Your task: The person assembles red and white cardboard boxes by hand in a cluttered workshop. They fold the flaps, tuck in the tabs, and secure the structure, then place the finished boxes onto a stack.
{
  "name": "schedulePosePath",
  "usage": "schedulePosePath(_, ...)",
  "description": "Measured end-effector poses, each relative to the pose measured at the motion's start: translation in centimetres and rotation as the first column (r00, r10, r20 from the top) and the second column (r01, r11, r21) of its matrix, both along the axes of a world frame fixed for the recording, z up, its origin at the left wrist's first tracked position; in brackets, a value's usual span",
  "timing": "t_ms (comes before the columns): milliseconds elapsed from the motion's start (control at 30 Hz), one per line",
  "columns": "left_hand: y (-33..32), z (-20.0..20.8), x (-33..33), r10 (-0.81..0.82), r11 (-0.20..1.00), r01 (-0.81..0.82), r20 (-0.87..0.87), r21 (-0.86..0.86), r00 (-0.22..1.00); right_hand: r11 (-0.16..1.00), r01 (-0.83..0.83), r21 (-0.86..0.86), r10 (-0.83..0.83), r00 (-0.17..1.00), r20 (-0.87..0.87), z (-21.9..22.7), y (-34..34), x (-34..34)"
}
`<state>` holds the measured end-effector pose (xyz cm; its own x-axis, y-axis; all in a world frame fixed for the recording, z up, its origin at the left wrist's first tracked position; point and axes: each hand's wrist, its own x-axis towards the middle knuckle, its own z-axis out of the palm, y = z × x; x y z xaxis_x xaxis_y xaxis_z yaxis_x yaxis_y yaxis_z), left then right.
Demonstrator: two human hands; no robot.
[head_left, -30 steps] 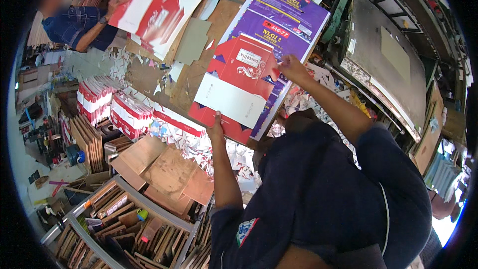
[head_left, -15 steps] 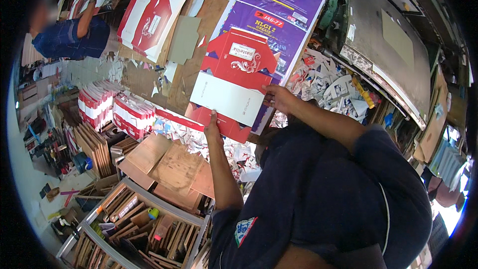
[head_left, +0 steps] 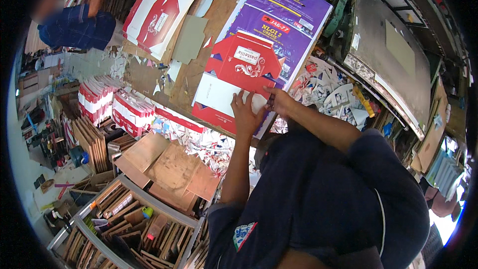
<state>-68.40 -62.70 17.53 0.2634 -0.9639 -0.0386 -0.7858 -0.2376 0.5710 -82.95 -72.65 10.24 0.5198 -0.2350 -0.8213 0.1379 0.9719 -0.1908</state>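
Head view
Left hand: flat on the white panel of the red carton blank, fingers spread, pinching nothing.
Right hand: at the blank's 4 o'clock edge, fingers curled against it; grip partly hidden, cannot tell whether pinching.
Red carton blank: unfolded, lying on the purple printed sheet, centre of the worktop.
Purple printed sheet: under the blank, reaching toward 1 o'clock.
Red-and-white flat carton: at 11 o'clock, well apart from the hands.
Stacked red-and-white blanks: at 9 o'clock, at the worktop's edge.
Paper offcuts: just beside the right hand, at 3 o'clock.
Other person: at 10 o'clock, blue top.
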Motion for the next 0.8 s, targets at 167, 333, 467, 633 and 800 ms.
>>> schedulePosePath(167,-0.3,-0.6,-0.5,0.039,0.998,-0.041,0.036,0.045,0.999,0.999,0.007,-0.05,-0.005,0.999,0.038,2.0,-0.3,0.4)
schedulePosePath(333,-0.5,-0.6,-1.0,0.076,0.997,-0.077,0.047,0.024,0.996,0.997,-0.06,-0.054,0.065,0.993,0.101,0.6,-0.5,-0.1)
schedulePosePath(467,-0.8,-0.7,-0.9,0.065,0.998,-0.066,0.06,0.008,0.996,0.996,-0.085,-0.039,0.088,0.993,0.081,0.8,-0.7,0.0)
schedulePosePath(633,-0.6,-1.1,-1.1,0.078,0.997,-0.079,0.093,0.003,0.993,0.998,-0.04,-0.048,0.045,0.994,0.103,1.2,-0.4,0.1)
schedulePosePath(800,-0.4,-1.3,-1.1,0.098,0.995,-0.099,0.065,0.011,0.993,0.999,-0.029,-0.02,0.032,0.99,0.138,0.6,-0.3,0.0)
